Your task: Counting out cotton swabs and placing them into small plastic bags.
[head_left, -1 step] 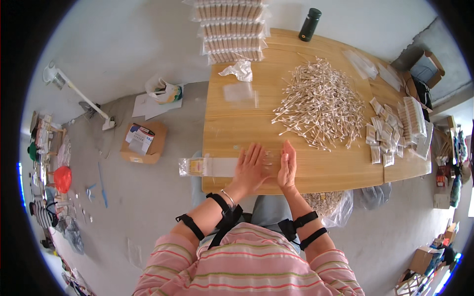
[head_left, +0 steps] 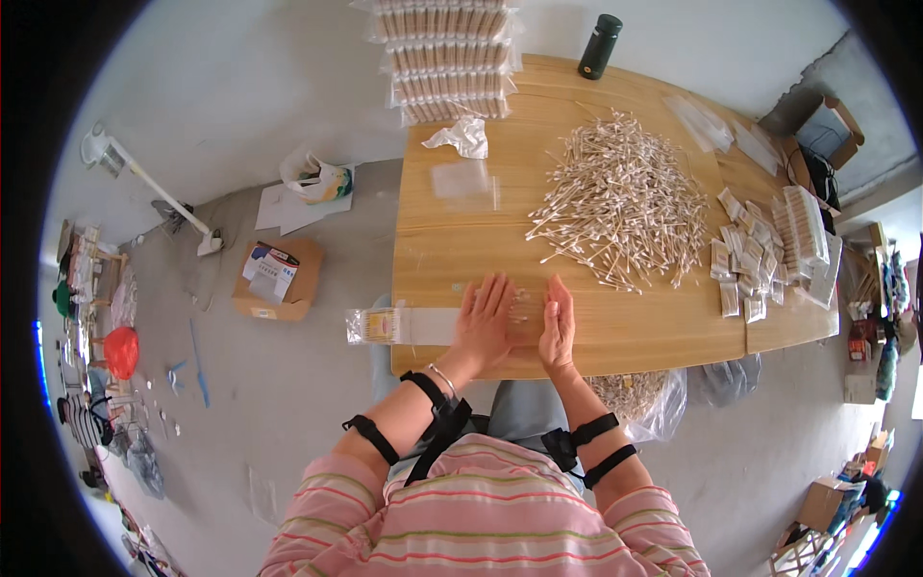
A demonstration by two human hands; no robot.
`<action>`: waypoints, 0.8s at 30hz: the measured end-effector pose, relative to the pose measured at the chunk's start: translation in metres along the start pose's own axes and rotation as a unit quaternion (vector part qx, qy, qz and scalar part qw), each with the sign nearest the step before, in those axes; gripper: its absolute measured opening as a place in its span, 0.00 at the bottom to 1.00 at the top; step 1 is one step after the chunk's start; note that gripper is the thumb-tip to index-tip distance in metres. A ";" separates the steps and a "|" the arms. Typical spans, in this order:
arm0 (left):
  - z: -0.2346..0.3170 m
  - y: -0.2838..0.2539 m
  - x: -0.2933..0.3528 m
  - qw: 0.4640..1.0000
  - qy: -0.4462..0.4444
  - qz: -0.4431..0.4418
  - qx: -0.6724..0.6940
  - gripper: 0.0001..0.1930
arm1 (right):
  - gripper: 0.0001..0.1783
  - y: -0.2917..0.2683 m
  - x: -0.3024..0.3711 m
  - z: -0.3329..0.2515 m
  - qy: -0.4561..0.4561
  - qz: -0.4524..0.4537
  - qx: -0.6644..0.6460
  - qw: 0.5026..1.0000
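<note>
My left hand [head_left: 484, 319] lies palm down near the table's front edge, its fingers stretched out. It covers the right end of a white strip [head_left: 429, 325]. At that strip's left end is a clear packet of cotton swabs [head_left: 378, 325], poking past the table's left edge. Several cotton swab tips [head_left: 520, 304] show just right of my left fingers; whatever lies under the palm is hidden. My right hand [head_left: 557, 325] stands on its edge beside those tips, fingers straight and holding nothing visible. Beyond it spreads a big heap of loose cotton swabs [head_left: 625, 197].
Stacked swab packs [head_left: 447, 62] rise at the back left, near a crumpled white wrapper [head_left: 463, 137] and clear bags [head_left: 463, 181]. A dark green bottle [head_left: 600, 46] stands at the back. Small filled packets [head_left: 750, 252] pile up at right. On the floor sits a cardboard box [head_left: 279, 279].
</note>
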State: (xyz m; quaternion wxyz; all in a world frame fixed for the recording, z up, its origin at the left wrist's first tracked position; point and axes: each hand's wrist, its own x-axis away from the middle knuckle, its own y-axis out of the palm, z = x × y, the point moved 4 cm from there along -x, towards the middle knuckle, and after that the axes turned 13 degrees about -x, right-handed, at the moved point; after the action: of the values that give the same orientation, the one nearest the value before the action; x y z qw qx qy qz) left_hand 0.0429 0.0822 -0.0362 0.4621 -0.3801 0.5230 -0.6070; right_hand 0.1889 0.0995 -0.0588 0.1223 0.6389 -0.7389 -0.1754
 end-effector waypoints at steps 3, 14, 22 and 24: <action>-0.008 -0.006 -0.022 0.999 -0.005 0.018 -0.043 0.46 | 0.29 -0.003 0.002 -0.005 -0.017 -0.028 0.065 0.997; -0.015 -0.006 0.010 0.995 -0.053 0.020 0.081 0.35 | 0.27 0.016 0.016 -0.023 -0.125 -0.162 0.364 0.909; -0.056 -0.010 0.034 0.939 -0.123 0.200 0.250 0.27 | 0.37 0.068 0.019 -0.007 -0.070 -0.348 0.608 0.711; -0.057 -0.006 0.038 0.944 -0.107 0.203 0.237 0.26 | 0.39 0.072 0.007 -0.005 -0.074 -0.335 0.626 0.700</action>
State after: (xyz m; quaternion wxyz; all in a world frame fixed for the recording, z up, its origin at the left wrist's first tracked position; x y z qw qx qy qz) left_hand -0.0230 0.0626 -0.0407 0.7055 -0.2081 0.3779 -0.5623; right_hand 0.1249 0.1012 -0.0248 -0.4281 0.7583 -0.4224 0.2516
